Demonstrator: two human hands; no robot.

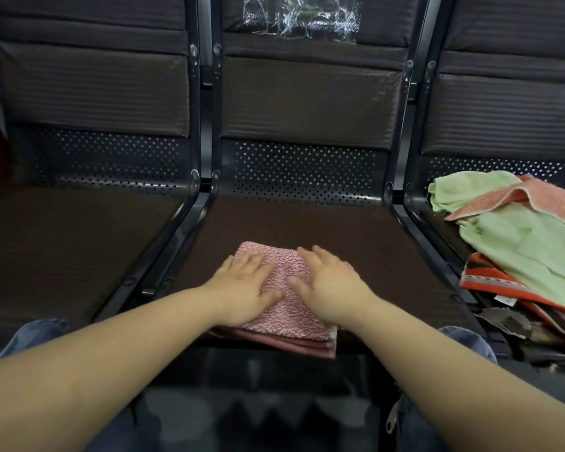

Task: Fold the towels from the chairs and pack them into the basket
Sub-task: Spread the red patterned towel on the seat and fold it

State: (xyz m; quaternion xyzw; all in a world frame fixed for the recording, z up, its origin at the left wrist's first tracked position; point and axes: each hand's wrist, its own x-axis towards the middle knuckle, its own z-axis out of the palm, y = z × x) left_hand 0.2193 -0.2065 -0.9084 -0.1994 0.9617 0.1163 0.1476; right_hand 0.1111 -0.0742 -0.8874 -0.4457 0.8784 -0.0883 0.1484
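Here the chairs point(307, 102) fill the view, three dark padded seats joined in a row, and the middle seat serves as the working surface. Off to the right of the right hand, on the next seat, lies the pile point(522, 236) of unfolded towels: pale green ones, a coral one and an orange striped one, heaped loosely over each other. No basket shows in the view.

Directly under both hands sits the pink towel point(287, 318), already folded into a thick, roughly square pad near the front edge of the middle seat, its layered edges showing on the near side.

The left hand point(242, 288) lies flat on the towel's left half, fingers straight and slightly spread. The right hand point(333, 288) lies flat on the right half in the same way. Neither grip is closed on anything; both are open and pressing down, seemingly smoothing the fold.

The towel looks like light, soft terry cloth, limp and not slippery, so it should bear firm pressing with no harm. Its risk is that the layers slide apart or flop open when lifted. A sound hold would be a grip on each side edge, thumbs on top and fingers beneath the whole stack, keeping it level.
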